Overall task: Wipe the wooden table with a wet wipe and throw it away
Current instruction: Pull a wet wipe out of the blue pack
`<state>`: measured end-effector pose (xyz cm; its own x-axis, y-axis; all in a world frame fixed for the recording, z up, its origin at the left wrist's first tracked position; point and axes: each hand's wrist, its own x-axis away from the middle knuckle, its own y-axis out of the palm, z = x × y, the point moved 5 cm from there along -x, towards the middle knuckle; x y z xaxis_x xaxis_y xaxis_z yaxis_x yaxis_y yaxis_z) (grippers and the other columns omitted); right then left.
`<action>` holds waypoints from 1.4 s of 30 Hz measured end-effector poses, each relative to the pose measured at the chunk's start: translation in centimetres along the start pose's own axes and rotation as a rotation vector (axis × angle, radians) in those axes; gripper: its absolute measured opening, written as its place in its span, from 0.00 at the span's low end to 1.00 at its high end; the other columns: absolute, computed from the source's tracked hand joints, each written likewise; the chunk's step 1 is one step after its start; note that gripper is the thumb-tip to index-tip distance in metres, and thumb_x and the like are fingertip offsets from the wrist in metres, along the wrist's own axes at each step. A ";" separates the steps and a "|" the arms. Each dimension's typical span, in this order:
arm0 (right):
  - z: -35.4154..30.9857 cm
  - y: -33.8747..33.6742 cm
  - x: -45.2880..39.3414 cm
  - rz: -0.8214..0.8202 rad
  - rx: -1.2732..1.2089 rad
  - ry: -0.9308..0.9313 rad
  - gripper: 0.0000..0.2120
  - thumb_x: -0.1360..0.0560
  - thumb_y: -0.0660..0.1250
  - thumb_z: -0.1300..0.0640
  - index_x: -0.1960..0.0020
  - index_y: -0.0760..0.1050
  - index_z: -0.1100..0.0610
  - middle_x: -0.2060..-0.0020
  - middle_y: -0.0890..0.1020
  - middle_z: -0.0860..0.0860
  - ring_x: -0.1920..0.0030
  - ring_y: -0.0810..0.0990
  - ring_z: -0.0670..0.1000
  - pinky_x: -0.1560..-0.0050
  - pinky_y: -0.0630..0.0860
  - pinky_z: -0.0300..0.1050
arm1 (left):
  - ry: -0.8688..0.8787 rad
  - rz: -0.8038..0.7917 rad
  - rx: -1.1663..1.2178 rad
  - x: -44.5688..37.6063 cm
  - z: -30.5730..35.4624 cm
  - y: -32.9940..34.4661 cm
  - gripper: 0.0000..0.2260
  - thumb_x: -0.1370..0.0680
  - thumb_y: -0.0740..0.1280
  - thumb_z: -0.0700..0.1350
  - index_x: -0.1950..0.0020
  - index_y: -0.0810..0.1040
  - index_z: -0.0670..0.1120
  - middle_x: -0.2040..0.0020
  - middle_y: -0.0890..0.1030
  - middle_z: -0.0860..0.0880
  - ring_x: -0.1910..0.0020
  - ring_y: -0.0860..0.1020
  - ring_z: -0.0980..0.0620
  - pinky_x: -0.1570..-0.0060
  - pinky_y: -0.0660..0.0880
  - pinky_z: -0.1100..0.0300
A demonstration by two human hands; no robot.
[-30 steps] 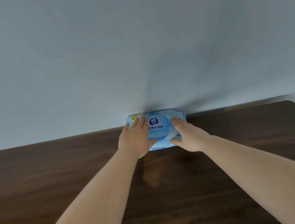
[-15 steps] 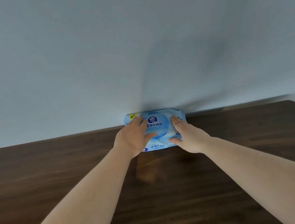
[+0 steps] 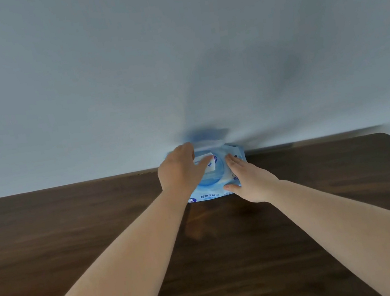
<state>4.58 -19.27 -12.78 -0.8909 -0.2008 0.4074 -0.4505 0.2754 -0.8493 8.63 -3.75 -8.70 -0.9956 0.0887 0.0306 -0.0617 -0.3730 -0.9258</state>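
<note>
Where wall (image 3: 99, 73) meets wooden table (image 3: 74, 232), wipe pack (image 3: 210, 184) under both hands.

Print on the wet wipe pack

The blue wet wipe pack (image 3: 209, 192) carries a line of dark blue Chinese characters along its near edge, reading roughly 超净化纯水; a round logo at its near left corner and smaller marks are too blurred to read.

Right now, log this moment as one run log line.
stage: opening wet wipe pack | left hand: lifting flap | right hand: steadying pack | wooden table: unwiped
</note>
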 end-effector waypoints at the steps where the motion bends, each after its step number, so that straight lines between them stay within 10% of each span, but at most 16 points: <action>1: 0.0 -0.1 0.0 -0.001 -0.001 -0.004 0.38 0.22 0.62 0.47 0.22 0.42 0.56 0.22 0.50 0.51 0.23 0.55 0.51 0.28 0.61 0.50 | 0.040 -0.012 0.031 0.4 0.4 0.4 0.22 0.29 0.67 0.64 0.46 0.71 0.49 0.53 0.76 0.54 0.51 0.77 0.49 0.61 0.69 0.58; 4: -0.3 -0.5 0.2 -0.017 -0.011 -0.012 0.37 0.22 0.62 0.50 0.22 0.44 0.55 0.22 0.52 0.51 0.24 0.58 0.52 0.29 0.62 0.49 | 0.122 -0.002 -0.046 1.1 0.8 1.8 0.32 0.31 0.70 0.63 0.34 0.68 0.48 0.38 0.75 0.50 0.43 0.76 0.48 0.51 0.73 0.55; 11: -0.6 -2.4 -0.2 0.186 0.085 -0.023 0.19 0.22 0.59 0.53 0.32 0.69 0.54 0.37 0.75 0.52 0.40 0.75 0.56 0.44 0.73 0.50 | -0.087 0.065 0.243 0.7 -1.0 0.4 0.06 0.23 0.60 0.44 0.58 0.70 0.45 0.58 0.75 0.46 0.59 0.72 0.44 0.61 0.66 0.56; 34: -5.3 -2.9 -2.7 0.361 -0.224 -0.017 0.03 0.23 0.63 0.62 0.56 0.71 0.58 0.53 0.75 0.54 0.55 0.73 0.55 0.58 0.66 0.45 | -0.305 -0.025 0.266 1.8 -7.4 -0.4 0.07 0.22 0.61 0.47 0.57 0.72 0.46 0.57 0.77 0.48 0.57 0.74 0.47 0.58 0.69 0.57; 42: -2.9 -6.7 1.4 0.452 -0.758 0.168 0.03 0.25 0.67 0.58 0.56 0.74 0.57 0.58 0.79 0.52 0.61 0.76 0.48 0.54 0.75 0.47 | -0.128 -0.045 0.365 2.3 -3.4 -2.2 0.21 0.23 0.66 0.50 0.31 0.69 0.47 0.35 0.72 0.46 0.36 0.70 0.45 0.38 0.67 0.53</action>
<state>6.16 -18.65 -5.51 -0.9624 0.2011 0.1828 0.0804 0.8532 -0.5153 6.70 0.39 -7.90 -0.9906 0.0048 0.1366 -0.1037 -0.6775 -0.7282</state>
